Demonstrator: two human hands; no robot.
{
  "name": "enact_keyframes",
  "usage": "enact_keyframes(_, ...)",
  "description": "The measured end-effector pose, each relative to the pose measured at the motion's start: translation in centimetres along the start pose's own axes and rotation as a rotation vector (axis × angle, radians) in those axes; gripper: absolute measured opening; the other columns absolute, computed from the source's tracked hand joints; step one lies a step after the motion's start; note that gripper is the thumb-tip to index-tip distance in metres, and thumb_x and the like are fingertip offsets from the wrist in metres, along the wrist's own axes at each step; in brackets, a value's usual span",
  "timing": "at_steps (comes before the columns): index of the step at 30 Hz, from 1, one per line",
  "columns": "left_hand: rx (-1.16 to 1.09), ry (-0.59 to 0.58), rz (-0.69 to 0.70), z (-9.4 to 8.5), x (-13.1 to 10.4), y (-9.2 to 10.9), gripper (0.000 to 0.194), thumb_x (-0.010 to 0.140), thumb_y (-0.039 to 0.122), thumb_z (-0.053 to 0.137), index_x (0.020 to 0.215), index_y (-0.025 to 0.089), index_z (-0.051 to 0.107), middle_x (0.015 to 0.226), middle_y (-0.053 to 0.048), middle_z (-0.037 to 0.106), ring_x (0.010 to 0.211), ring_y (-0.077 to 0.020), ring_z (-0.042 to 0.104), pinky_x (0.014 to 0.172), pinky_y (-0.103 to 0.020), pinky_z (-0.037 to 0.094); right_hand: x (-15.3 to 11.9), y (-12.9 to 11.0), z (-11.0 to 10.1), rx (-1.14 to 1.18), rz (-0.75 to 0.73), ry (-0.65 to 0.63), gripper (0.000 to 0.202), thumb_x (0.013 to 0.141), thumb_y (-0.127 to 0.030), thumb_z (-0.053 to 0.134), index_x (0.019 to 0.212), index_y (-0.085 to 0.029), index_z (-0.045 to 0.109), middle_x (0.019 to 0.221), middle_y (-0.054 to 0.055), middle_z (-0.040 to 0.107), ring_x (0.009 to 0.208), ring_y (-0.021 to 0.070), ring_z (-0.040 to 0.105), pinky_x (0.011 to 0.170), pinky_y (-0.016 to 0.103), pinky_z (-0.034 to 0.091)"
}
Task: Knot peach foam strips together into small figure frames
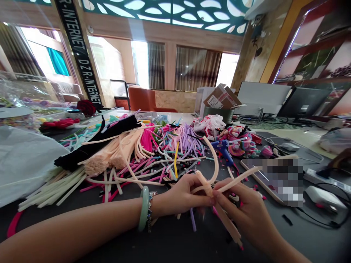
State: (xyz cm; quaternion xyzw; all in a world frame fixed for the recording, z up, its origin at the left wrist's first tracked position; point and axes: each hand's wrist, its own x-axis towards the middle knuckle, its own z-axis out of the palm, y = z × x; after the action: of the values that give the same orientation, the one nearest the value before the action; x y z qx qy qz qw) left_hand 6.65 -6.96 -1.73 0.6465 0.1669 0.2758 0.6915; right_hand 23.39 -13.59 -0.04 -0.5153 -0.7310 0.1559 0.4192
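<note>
My left hand is closed, its thumb and fingers pinching several peach pipe cleaners where they meet. My right hand pinches the same gathered spot from the other side, and the two hands nearly touch. One stem curves upward above the left hand, and another long one slants up to the right. Below the fingers a peach bundle points down to the right. Just beyond the hands lies a thick bunch of peach pipe cleaners. How the stems are joined is hidden by my fingertips.
Loose coloured pipe cleaners cover the dark table, with a black bundle and a purple bunch among them. A blue glue gun lies behind my right hand. To the right are a tablet, a power strip and cables.
</note>
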Motion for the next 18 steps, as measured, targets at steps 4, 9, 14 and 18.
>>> enact_keyframes(4,-0.007,-0.027,-0.001,-0.07,-0.04,0.11,0.026,0.072,0.03,0.072,0.079,0.009,0.058,0.071,0.0,0.056,0.053,-0.0045,0.053,0.051,-0.015,0.046,0.0,0.09,-0.05,0.006,-0.01,-0.005,0.015,0.084,-0.031,0.054,0.079,-0.022,0.066,0.082,0.001,0.067,0.073,0.0144,0.061,0.064,0.024,0.046)
enact_keyframes(9,-0.09,-0.027,0.021,-0.23,0.16,-0.22,0.031,0.074,0.032,0.07,0.09,0.013,0.052,0.07,0.001,0.058,0.049,-0.0057,0.056,0.046,-0.015,0.045,0.01,-0.04,-0.21,0.001,-0.024,-0.014,0.014,0.084,-0.029,0.055,0.078,-0.023,0.066,0.082,0.0,0.068,0.074,0.014,0.061,0.065,0.023,0.045)
enact_keyframes(14,-0.108,-0.002,0.05,-0.15,0.36,-0.67,0.032,0.072,0.033,0.071,0.086,0.013,0.051,0.067,0.001,0.059,0.046,-0.0061,0.055,0.043,-0.016,0.044,-0.03,-0.16,-0.11,0.02,-0.027,0.004,0.014,0.084,-0.03,0.054,0.078,-0.021,0.064,0.077,0.001,0.067,0.068,0.0135,0.061,0.061,0.023,0.046)
enact_keyframes(18,-0.08,0.002,0.065,-0.09,0.25,-0.47,0.027,0.074,0.031,0.07,0.083,0.011,0.053,0.066,0.002,0.057,0.047,-0.0051,0.055,0.044,-0.014,0.043,-0.07,0.18,0.07,0.022,0.026,0.035,0.015,0.083,-0.033,0.054,0.081,-0.019,0.06,0.074,0.002,0.065,0.063,0.0141,0.059,0.058,0.024,0.046)
